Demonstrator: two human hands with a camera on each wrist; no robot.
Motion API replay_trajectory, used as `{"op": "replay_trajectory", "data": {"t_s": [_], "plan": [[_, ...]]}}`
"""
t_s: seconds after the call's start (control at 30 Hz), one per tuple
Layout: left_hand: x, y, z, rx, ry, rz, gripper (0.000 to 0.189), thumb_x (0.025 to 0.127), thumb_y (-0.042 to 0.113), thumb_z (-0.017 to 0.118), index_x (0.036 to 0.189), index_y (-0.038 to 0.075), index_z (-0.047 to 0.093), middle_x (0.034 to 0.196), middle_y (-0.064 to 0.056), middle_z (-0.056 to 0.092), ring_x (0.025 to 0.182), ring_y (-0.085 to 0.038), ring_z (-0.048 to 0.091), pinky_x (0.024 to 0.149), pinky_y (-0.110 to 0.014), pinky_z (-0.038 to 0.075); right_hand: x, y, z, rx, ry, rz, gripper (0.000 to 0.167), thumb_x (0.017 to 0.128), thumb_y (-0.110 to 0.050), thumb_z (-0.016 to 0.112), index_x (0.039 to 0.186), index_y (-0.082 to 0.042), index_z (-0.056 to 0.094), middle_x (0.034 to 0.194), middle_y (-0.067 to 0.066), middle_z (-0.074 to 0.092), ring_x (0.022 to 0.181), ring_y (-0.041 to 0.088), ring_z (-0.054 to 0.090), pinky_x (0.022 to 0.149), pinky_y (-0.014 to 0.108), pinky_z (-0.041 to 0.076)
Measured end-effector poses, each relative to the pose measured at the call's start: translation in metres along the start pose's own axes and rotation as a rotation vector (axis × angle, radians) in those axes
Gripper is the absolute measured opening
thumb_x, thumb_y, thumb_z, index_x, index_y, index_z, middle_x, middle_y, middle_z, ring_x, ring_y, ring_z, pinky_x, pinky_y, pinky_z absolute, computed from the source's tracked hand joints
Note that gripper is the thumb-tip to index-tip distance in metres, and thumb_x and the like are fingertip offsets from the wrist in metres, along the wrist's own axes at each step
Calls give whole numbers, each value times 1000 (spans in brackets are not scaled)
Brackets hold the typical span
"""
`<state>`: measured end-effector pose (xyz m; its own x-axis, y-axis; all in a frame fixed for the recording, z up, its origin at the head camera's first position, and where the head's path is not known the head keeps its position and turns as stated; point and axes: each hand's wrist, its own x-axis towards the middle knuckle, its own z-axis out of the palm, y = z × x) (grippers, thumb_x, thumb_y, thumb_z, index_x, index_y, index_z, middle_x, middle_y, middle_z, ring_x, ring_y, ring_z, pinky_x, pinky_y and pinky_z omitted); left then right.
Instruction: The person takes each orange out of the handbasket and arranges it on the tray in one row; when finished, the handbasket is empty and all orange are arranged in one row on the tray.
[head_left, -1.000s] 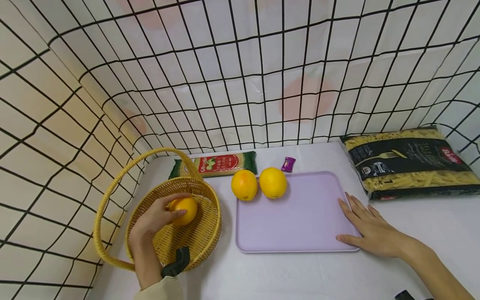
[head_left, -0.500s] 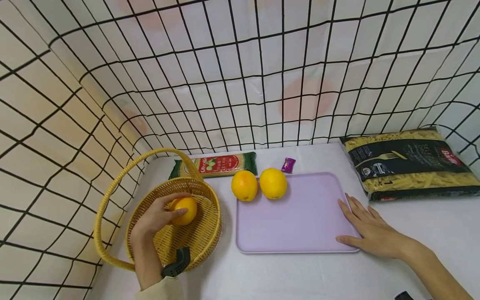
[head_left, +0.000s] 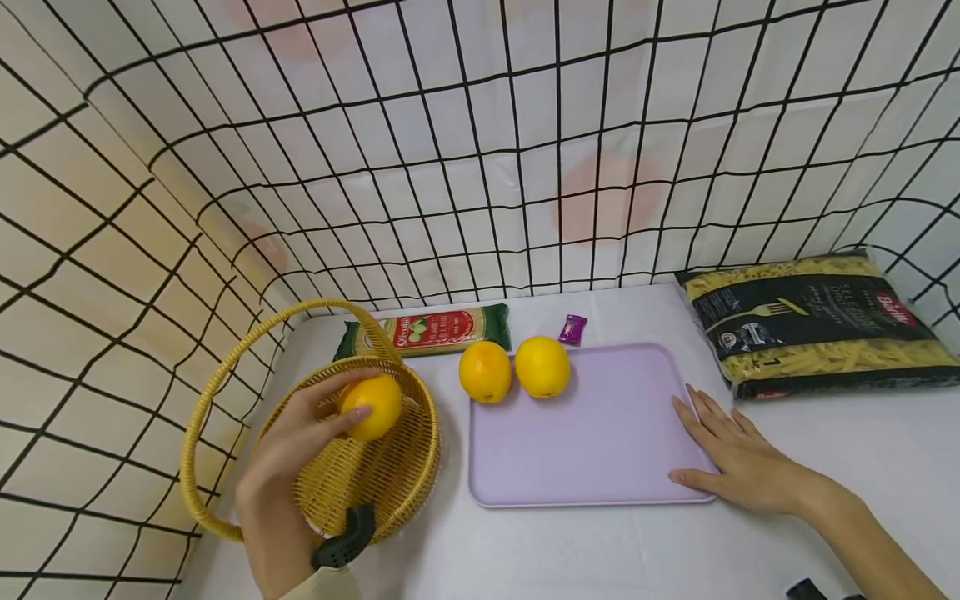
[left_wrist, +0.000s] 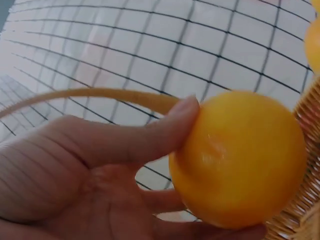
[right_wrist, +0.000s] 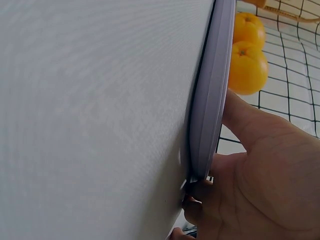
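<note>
My left hand (head_left: pixel 288 437) grips an orange (head_left: pixel 377 408) between thumb and fingers, over the yellow wicker basket (head_left: pixel 431 467). In the left wrist view the thumb presses one side of the orange (left_wrist: pixel 242 160) and the fingers reach underneath. At the right edge of the light purple tray (head_left: pixel 592 446), my right hand (head_left: pixel 753 471) rests with its fingers extended and the thumb on the rim. Two more oranges, a left one (head_left: pixel 485 372) and a right one (head_left: pixel 543 367), sit side by side at the tray's back left corner.
Behind the basket lies a green and red pasta packet (head_left: pixel 442 330), partly hidden by the handle (head_left: pixel 197 433). A small purple wrapped candy (head_left: pixel 573 329) is behind the tray. A large pasta bag (head_left: pixel 817 325) lies at the back right. Black wire grid (head_left: pixel 517 200) encloses the table.
My left hand has raised the orange a little off the basket's bottom, with the wrist shifting left. The right hand keeps its place on the tray, and the head view has shifted slightly.
</note>
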<state>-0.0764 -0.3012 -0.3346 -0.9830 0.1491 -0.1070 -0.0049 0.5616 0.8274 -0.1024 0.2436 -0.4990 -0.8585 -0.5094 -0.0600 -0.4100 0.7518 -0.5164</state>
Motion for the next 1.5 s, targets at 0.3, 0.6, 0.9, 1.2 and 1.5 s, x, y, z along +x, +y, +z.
{"op": "replay_trajectory", "data": {"t_s": [0.3,0.6,0.9,1.2,1.5], "plan": [[-6,25,7,-18,-86,169,45,101,18,67,145,23,60,149,-3,58,124,-23,61,95,-27,57,-1,1,1,-45,50,-44,97,99,-53,62,168,-15,6,172,27,3,158,8,-23,114,17,-31],[16,58,47,-37,-166,193,44,98,15,71,141,22,63,150,-4,57,122,-31,59,94,-31,59,-2,1,0,5,14,-11,98,99,-57,60,168,-16,4,172,27,1,161,23,-17,117,25,-32],[56,84,109,-38,-274,207,42,97,18,73,139,22,66,148,-5,57,123,-29,58,100,-41,53,-1,3,3,-61,80,-59,97,98,-50,65,168,-12,9,171,30,6,158,7,-22,113,15,-30],[93,95,178,-126,-261,316,44,96,17,74,139,17,67,141,-1,64,125,-17,55,109,-42,46,-2,-4,-1,-6,43,-15,98,97,-49,66,167,-9,11,170,31,6,162,29,-15,117,23,-31],[114,96,244,-83,-119,340,44,96,14,73,139,19,66,147,-8,57,133,-22,53,117,-38,43,-1,-23,-18,83,-42,56,100,94,-48,70,163,1,18,168,36,5,156,54,6,124,70,-8]]}}
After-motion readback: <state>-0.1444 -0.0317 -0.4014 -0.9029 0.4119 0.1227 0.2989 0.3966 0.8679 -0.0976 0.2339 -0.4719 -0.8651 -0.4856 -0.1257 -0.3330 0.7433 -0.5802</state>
